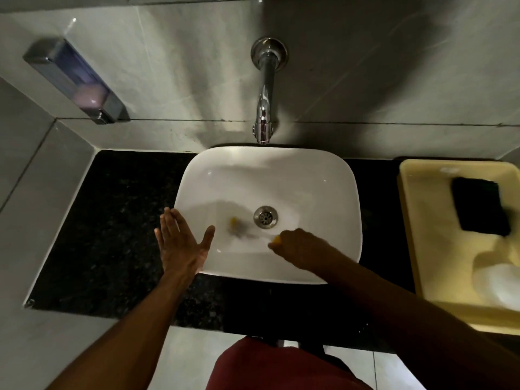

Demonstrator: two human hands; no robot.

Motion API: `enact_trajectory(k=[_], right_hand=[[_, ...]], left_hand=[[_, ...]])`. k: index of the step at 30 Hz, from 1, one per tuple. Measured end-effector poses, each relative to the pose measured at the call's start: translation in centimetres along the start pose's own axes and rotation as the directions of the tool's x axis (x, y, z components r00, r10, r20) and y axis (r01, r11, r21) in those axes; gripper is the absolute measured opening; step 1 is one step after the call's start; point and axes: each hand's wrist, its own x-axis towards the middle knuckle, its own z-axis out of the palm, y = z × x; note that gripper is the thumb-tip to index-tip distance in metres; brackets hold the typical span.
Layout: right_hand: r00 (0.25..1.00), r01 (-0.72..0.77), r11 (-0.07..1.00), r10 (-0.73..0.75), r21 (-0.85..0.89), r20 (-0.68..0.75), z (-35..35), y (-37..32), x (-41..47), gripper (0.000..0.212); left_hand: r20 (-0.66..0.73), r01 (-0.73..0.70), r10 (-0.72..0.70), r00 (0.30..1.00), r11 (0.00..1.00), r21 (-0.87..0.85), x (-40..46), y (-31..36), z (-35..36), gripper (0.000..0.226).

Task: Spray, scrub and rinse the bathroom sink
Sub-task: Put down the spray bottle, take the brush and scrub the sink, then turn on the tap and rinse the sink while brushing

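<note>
Your right hand [298,246] is clenched around a yellow-handled brush [239,228], blurred, inside the sink [225,170] beside the drain [265,217]. Your left hand [180,243] lies flat, fingers spread, on the sink's left rim.

My one head camera is looking steeply down from close above at the sink [267,175], facing the tiled wall [365,66] behind it.

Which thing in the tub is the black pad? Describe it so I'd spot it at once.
Find the white sink; right of it on the black counter sits a yellow tub. The pad lies at its far end, a flat black rectangle, unlike the pale rounded object nearer you.
</note>
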Motion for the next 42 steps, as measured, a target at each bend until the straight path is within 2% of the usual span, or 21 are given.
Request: enact_trajectory(k=[2, 5, 8, 10, 13, 16, 18, 21, 23, 24, 26, 28, 30, 31, 32, 34, 36, 38, 40, 42], right_hand=[[0.999, -0.043, 0.998, 0.042, -0.036, -0.017, 0.0, 1.8, -2.1, 0.046], [0.971, -0.161, 0.980, 0.136, -0.116, -0.199, -1.4, 4.4, -3.1, 0.040], [0.915, -0.259, 0.966, 0.253, 0.024, -0.314, -2.3, 3.5, -0.6, 0.037], [0.949, -0.186, 0.981, 0.194, 0.053, -0.249, -1.8, 1.5, 1.4, 0.041], [0.999, -0.019, 0.999, 0.020, 0.029, -0.034, -0.1, -0.2, 1.5, 0.044], [0.998, -0.050, 0.999, 0.050, -0.004, 0.044, 0.5, 3.0, -2.4, 0.051], [0.994, -0.112, 0.991, 0.113, -0.074, 0.010, 0.8, 6.2, -4.6, 0.040], [0.940, -0.251, 0.967, 0.255, 0.046, -0.228, 0.2, 6.9, -4.3, 0.045], [0.924, -0.222, 0.962, 0.260, 0.161, -0.279, -0.1, 4.9, -2.3, 0.050], [0.938, -0.177, 0.952, 0.240, 0.248, -0.251, -0.2, 3.8, -1.7, 0.050], [0.952, -0.085, 0.851, 0.224, 0.518, -0.210, 0.1, 2.7, -1.2, 0.045], [0.952, -0.030, 0.628, 0.254, 0.778, -0.169, 0.7, 2.4, -1.6, 0.036], [0.947, 0.024, 0.414, 0.281, 0.910, -0.153, 2.0, 2.1, -2.4, 0.033], [0.942, 0.057, 0.359, 0.289, 0.931, -0.169, 2.5, 1.9, -2.8, 0.034], [0.937, 0.068, 0.336, 0.302, 0.939, -0.176, 2.9, 1.7, -3.2, 0.038], [0.933, 0.030, 0.292, 0.335, 0.956, -0.131, 3.3, 1.8, -3.8, 0.043], [0.940, -0.045, 0.190, 0.342, 0.981, -0.023, 3.3, 2.1, -4.4, 0.043], [0.943, -0.094, 0.137, 0.329, 0.986, 0.045, 3.3, 2.5, -4.8, 0.041], [0.943, -0.099, 0.137, 0.330, 0.986, 0.049, 3.4, 2.9, -4.8, 0.040], [0.936, -0.090, 0.185, 0.351, 0.979, 0.020, 3.7, 3.4, -4.7, 0.040]], left_hand=[[-0.009, -0.005, 0.005, 1.000, 1.000, -0.004, 0.0, -0.1, 0.3, 0.106], [-0.021, 0.001, -0.001, 1.000, 1.000, -0.002, 0.2, -0.2, 0.7, 0.107], [-0.015, -0.005, 0.005, 1.000, 1.000, -0.003, 0.2, -0.2, 0.6, 0.106], [-0.012, -0.008, 0.008, 1.000, 1.000, -0.009, 0.1, -0.1, 0.5, 0.105], [-0.017, -0.012, 0.012, 1.000, 1.000, -0.017, 0.1, -0.2, 0.4, 0.104], [-0.025, -0.015, 0.014, 1.000, 0.999, -0.040, 0.2, -0.4, 0.7, 0.104], [-0.040, -0.013, 0.011, 0.999, 0.998, -0.055, 0.3, -0.5, 1.0, 0.106], [-0.011, -0.035, 0.034, 0.999, 0.996, -0.087, 0.4, -0.5, 0.7, 0.109], [-0.015, -0.038, 0.036, 0.999, 0.986, -0.162, 0.3, -0.3, -0.1, 0.105], [-0.029, -0.031, 0.025, 0.999, 0.975, -0.222, 0.1, -0.1, -0.8, 0.102], [-0.147, -0.112, 0.066, 0.987, 0.936, -0.334, 0.1, 1.4, -2.8, 0.093], [-0.295, -0.306, 0.182, 0.938, 0.835, -0.457, 0.8, 5.1, -5.7, 0.074], [-0.325, -0.429, 0.284, 0.902, 0.677, -0.599, 1.3, 10.0, -8.8, 0.061], [-0.328, -0.452, 0.311, 0.892, 0.641, -0.621, 1.5, 12.3, -10.4, 0.056], [-0.346, -0.463, 0.310, 0.885, 0.649, -0.603, 1.7, 14.5, -11.7, 0.051], [-0.403, -0.421, 0.211, 0.891, 0.715, -0.558, 2.3, 17.8, -13.6, 0.041], [-0.409, -0.309, 0.075, 0.910, 0.781, -0.543, 2.4, 19.6, -15.0, 0.043], [-0.382, -0.198, -0.015, 0.924, 0.835, -0.513, 2.6, 20.7, -15.9, 0.050], [-0.380, -0.143, -0.066, 0.923, 0.856, -0.497, 2.9, 21.3, -16.6, 0.053], [-0.361, -0.139, -0.070, 0.930, 0.842, -0.522, 3.2, 21.8, -16.8, 0.046]])
